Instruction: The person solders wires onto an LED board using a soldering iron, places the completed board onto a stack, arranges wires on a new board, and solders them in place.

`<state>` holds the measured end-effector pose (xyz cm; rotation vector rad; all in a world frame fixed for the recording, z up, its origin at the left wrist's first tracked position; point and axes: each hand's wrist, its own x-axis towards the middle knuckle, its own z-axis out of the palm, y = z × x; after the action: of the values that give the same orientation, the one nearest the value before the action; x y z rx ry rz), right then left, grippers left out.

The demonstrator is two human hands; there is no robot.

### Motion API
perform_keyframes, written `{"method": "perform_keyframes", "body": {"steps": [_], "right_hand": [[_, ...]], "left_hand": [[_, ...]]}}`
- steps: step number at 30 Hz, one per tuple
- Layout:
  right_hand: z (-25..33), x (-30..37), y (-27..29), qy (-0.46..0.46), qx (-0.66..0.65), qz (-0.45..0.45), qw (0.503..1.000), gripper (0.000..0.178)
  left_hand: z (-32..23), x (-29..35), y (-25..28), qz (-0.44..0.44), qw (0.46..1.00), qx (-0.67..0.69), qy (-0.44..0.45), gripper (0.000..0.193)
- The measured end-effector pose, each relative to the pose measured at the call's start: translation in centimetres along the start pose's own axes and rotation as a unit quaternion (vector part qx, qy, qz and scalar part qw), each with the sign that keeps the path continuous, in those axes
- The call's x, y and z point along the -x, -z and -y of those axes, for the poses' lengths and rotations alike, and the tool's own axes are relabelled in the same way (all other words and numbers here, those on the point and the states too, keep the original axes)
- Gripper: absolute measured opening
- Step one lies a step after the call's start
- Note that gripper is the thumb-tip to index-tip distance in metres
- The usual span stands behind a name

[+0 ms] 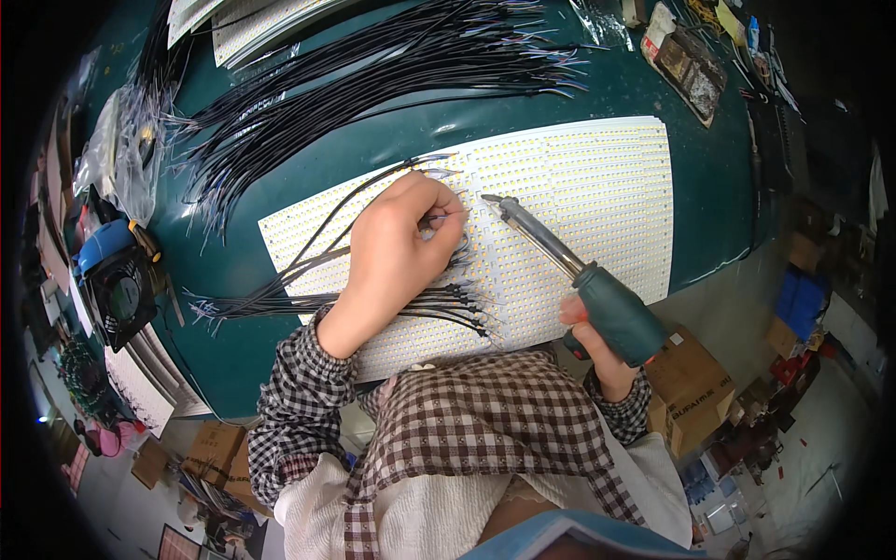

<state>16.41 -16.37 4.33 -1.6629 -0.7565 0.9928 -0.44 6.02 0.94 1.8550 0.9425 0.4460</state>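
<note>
My left hand (397,247) is closed in a pinch on the thin wire end of a black cable, just above a white LED board panel (597,196). The panel carries rows of small yellowish LEDs. Closed around the green handle of a soldering gun (611,308), my right hand (602,359) is partly hidden behind it. The gun's metal tip points left and stands close to my left fingertips, over the panel's middle seam. Several black cables (411,303) lie across the panel's left part under and beside my left hand, their stripped ends along the seam.
A large bundle of black cables (373,75) lies on the green tabletop (709,243) beyond the panel. A worn, stained box (684,63) sits far right. At the left are a small black fan (121,289) and a clear plastic bag (121,149). Cardboard boxes (686,387) stand below.
</note>
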Motion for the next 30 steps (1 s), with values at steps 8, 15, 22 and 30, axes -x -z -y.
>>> {"method": "perform_keyframes", "body": {"steps": [8, 15, 22, 30], "right_hand": [[0.3, 0.0, -0.4, 0.012, 0.04, 0.01, 0.999, 0.055], [0.5, 0.0, -0.4, -0.001, 0.062, 0.009, 0.998, 0.055], [0.9, 0.0, -0.7, 0.002, 0.065, -0.002, 0.998, 0.056], [-0.3, 0.4, 0.0, 0.038, 0.088, 0.007, 0.995, 0.059]], "left_hand": [[0.0, -0.1, -0.5, -0.027, 0.999, -0.018, -0.013, 0.006], [-0.1, -0.2, -0.4, -0.019, 0.999, -0.028, -0.003, 0.007], [-0.4, -0.3, -0.3, -0.017, 0.999, -0.034, -0.005, 0.007], [-0.3, -0.2, -0.3, -0.02, 0.999, -0.034, -0.011, 0.005]]}}
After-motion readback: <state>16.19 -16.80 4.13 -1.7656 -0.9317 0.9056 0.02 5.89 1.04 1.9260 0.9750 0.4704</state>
